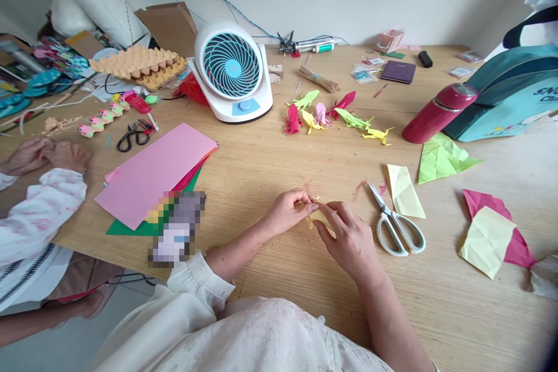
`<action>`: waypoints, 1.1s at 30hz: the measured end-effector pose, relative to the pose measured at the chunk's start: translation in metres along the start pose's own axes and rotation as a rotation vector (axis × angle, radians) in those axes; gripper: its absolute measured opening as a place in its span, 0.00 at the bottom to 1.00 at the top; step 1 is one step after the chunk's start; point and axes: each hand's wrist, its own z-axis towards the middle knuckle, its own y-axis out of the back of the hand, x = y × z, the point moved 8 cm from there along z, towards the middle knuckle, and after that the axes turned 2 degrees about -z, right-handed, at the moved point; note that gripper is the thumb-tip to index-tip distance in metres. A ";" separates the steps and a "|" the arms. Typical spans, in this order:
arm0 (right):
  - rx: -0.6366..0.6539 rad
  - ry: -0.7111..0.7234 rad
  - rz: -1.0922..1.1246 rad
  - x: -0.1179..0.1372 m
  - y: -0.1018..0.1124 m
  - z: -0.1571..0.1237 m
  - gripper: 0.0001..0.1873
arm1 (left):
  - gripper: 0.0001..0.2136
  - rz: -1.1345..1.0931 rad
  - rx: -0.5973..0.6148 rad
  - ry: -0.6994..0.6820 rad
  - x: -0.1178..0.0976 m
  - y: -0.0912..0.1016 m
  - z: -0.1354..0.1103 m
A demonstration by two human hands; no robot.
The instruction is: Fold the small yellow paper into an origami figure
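Note:
Both my hands meet over the table around a small piece of folded yellow paper (321,217). My left hand (288,209) pinches its far left part between thumb and fingers. From the other side, my right hand (350,235) grips it, with the index finger resting on top and the thumb below. Much of the paper is covered by my fingers. White-handled scissors (399,226) lie to the right of my right hand, blades slightly apart. Behind them is a creased pale yellow paper piece (405,190). Several folded paper animals (320,115) stand beyond my hands.
Coloured paper sheets (161,171) and a blurred-out object (178,229) lie left. A white fan (233,72) stands behind them. At right are a red flask (439,111), a teal bag (501,96) and crumpled paper scraps (488,241). Another person's hands (47,154) rest at far left.

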 end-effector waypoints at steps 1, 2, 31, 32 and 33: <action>-0.003 -0.003 -0.006 0.000 0.001 0.000 0.18 | 0.14 0.002 0.002 -0.005 0.000 0.000 0.000; -0.008 -0.009 -0.008 0.000 0.001 0.000 0.17 | 0.15 0.005 0.006 -0.013 0.000 0.000 0.001; -0.165 -0.102 0.007 -0.015 0.016 -0.001 0.15 | 0.07 0.281 0.016 -0.201 -0.017 0.016 -0.001; -0.156 -0.117 0.013 -0.017 0.016 -0.002 0.15 | 0.07 0.371 0.011 -0.218 -0.018 0.018 -0.002; -0.146 -0.130 0.024 -0.019 0.015 -0.002 0.16 | 0.09 0.461 0.014 -0.230 -0.019 0.018 -0.003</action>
